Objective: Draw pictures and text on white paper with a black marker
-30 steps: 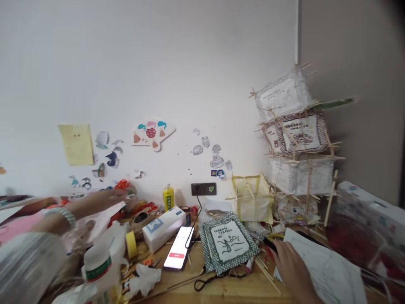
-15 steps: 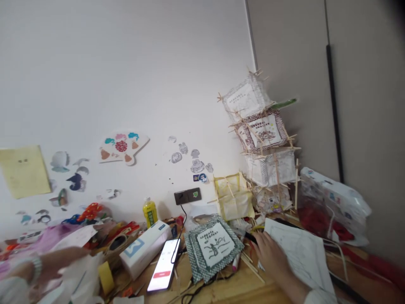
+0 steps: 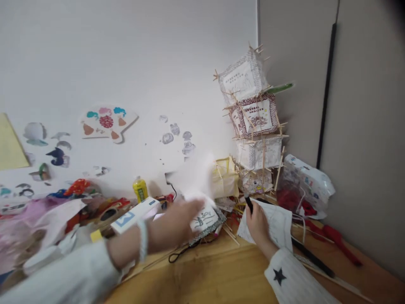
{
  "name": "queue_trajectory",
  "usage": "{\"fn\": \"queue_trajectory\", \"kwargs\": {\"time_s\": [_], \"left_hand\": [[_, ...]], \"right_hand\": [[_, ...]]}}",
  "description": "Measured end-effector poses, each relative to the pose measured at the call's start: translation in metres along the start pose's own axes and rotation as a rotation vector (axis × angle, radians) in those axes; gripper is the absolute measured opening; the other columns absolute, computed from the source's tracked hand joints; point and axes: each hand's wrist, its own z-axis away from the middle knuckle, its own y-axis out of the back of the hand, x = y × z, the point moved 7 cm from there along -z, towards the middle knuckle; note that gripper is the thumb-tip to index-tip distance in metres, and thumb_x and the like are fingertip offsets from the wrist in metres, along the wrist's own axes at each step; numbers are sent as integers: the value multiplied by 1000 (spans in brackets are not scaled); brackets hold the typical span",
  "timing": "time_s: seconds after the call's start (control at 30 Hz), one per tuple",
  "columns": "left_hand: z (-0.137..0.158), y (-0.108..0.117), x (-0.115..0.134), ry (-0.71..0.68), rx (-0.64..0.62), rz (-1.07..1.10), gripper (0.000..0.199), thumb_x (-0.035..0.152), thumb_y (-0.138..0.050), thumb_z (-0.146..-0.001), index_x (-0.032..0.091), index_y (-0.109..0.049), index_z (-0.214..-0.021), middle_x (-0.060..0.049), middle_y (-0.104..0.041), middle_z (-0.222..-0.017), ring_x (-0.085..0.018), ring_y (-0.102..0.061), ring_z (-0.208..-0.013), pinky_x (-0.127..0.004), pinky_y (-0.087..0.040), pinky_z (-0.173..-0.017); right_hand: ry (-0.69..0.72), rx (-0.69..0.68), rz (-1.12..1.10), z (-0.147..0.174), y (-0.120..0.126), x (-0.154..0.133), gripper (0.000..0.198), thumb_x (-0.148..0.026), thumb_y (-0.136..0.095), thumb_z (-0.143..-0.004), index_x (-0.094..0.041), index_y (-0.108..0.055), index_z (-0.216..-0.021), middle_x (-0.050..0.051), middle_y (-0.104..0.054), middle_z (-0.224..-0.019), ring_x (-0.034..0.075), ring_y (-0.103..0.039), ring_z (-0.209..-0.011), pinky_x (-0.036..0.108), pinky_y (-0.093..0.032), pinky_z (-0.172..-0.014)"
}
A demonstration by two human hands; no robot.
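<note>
My left hand (image 3: 174, 221), smeared by motion, is above the middle of the desk. Its fingers are closed on a blurred white sheet (image 3: 194, 179), perhaps thin paper, that stands up in front of the wall. Partly hidden behind this hand lies a square panel with a dark green checked border (image 3: 210, 228) and a line drawing. In my right hand (image 3: 257, 221) is a black pen (image 3: 249, 204), held upright. This hand is over a white sheet with faint drawings (image 3: 281, 217) at the right of the desk.
A tall stack of stick-and-paper lanterns (image 3: 257, 118) leans near the cabinet, beside a yellow one (image 3: 226, 181). Leftward are a yellow-labelled bottle (image 3: 139, 190), a white box (image 3: 136, 213) and a heap of cloth and paper (image 3: 47, 228). Loose sticks (image 3: 230, 234) lie midway.
My left hand has swung from the heap at the left to the middle, bringing the white sheet. My right hand has raised the black pen upright. The view has shifted.
</note>
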Motion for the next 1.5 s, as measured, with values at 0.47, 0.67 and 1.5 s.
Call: {"fn": "queue_trajectory", "kwargs": {"time_s": [0.47,0.67,1.5], "left_hand": [[99,-112,93,-290,-382,384,66,33,-52,-93,30,-18,-150,-2,-37,-148,-28,-34,-136,-47,-32,-110],[96,-119,85,-288,-353,448,42,24,-52,-92,28,-48,-134,-1,-48,-141,-25,-39,-133,-40,-34,-110],[-39,-53,-44,510,-4,965,44,45,-57,-79,19,-53,-115,-7,-62,-102,-27,-58,-99,-40,-46,-87]], "right_hand": [[-278,-11,-95,-7,6,29,39,-44,-33,-89,-13,-53,-104,19,-65,-98,30,-60,-92,36,-45,-73],[-303,24,-201,-10,13,25,35,-45,-39,-85,-17,-53,-101,17,-64,-101,29,-57,-96,36,-43,-77],[-720,-624,-1099,32,-16,-49,55,-40,-89,-47,-19,-67,-93,7,-76,-84,29,-70,-81,39,-53,-75]]}}
